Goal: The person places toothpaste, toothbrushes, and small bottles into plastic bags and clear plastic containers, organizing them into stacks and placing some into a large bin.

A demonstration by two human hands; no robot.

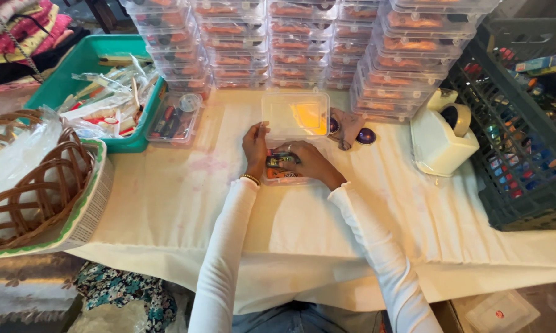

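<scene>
Seen from the head camera, a small clear plastic box (282, 174) lies on the cream tablecloth (167, 203), just in front of a clear hinged lid (294, 114) that stands open behind it, and both hands meet over this box. The right hand (309, 161) lies flat across the top of the box, fingers spread over small dark and orange packets (279, 161) inside it, pressing on them rather than gripping; whether any finger curls round a packet cannot be told. The left hand (255, 146) rests against the left edge of the box, fingers reaching up to the lid's lower left corner, with a beaded bracelet (250, 179) at its wrist. The two hands nearly touch over the box. Behind the lid rise stacks of filled clear boxes (302, 43), their tops cut off by the frame. Just right of the lid lie two dark purple round pieces (365, 135), and further right a white tape dispenser (441, 132) and a dark crate (518, 135) of small coloured items, too small to make out. Left of the box, well apart, sit a green tray (74, 65) and a wicker basket (25, 179). The box's contents are mostly hidden under the right hand.
</scene>
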